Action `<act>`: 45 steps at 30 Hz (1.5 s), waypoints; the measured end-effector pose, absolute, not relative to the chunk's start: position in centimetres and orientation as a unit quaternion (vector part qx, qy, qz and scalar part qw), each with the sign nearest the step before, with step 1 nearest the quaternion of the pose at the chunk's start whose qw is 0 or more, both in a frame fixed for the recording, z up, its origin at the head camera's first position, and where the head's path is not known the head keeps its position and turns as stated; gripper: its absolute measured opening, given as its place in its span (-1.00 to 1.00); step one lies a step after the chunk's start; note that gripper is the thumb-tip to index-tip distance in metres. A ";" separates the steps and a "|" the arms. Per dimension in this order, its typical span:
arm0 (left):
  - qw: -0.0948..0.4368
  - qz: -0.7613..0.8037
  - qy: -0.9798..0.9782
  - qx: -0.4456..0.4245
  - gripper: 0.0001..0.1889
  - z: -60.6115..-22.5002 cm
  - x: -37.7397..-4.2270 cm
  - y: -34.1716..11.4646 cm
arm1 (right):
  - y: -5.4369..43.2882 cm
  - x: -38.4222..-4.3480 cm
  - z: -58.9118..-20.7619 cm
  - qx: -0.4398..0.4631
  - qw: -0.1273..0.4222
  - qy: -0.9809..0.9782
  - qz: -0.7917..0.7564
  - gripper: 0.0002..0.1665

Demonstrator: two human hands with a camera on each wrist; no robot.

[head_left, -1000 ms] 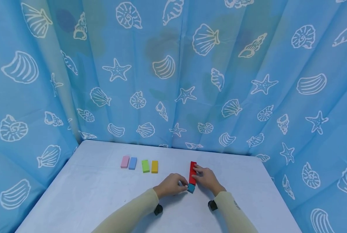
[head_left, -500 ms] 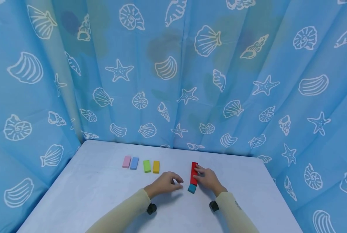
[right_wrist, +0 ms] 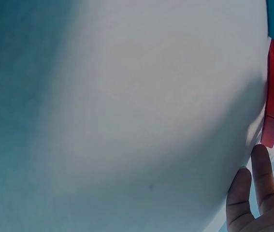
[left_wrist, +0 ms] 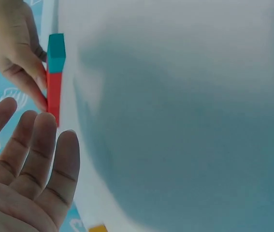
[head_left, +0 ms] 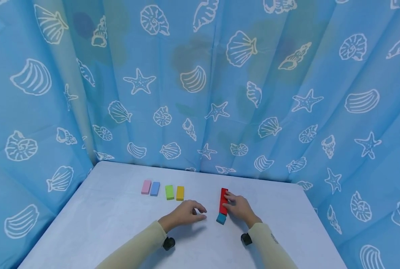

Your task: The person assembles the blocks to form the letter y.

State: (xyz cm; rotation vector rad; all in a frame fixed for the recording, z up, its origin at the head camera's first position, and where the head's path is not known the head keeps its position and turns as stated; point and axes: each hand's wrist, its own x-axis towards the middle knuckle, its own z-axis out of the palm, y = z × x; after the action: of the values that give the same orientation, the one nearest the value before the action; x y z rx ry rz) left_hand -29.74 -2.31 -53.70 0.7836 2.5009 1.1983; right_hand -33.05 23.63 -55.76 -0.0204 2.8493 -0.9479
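Toward the right of the white table, red blocks (head_left: 223,203) lie end to end in a row, a seam showing between them in the right wrist view. A teal block (head_left: 221,218) sits at the near end of the row, turned slightly. My right hand (head_left: 241,210) touches the right side of the red row with thumb and fingertips, its fingers extended. Apart from the blocks, to their left, my left hand (head_left: 185,214) hovers over the table with loosely bent fingers and nothing in it. In the left wrist view its fingers (left_wrist: 44,145) are spread.
Farther left on the table (head_left: 112,209) lie a pink block (head_left: 146,186), a blue block (head_left: 154,188), a lime green block (head_left: 169,192) and a yellow block (head_left: 180,193). A blue shell-print curtain (head_left: 200,93) rises behind the table. Each wrist carries a small black camera.
My left hand has let go of the teal block and moved left, away from the row. The right hand stays at the red blocks, and the teal block keeps its place.
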 end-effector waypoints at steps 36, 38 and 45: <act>0.088 0.412 0.872 0.248 -0.61 -53.2 -29.8 -9.8 | 23.5 -33.3 -55.9 0.002 0.070 0.945 -0.318 -0.34; 0.085 0.410 0.875 0.243 -0.61 -53.1 -29.8 -10.1 | 23.4 -33.3 -55.9 0.003 0.070 0.945 -0.321 -0.34; 0.085 0.411 0.878 0.230 -0.61 -52.7 -29.9 -10.9 | 23.6 -33.1 -56.0 -0.004 0.066 0.945 -0.319 -0.35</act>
State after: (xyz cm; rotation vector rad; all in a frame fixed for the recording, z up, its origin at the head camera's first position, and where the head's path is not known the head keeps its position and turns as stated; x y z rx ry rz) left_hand -29.92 -10.93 -52.70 0.6856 2.6197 1.2245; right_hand -33.09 23.55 -55.97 -0.0135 2.8510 -0.9617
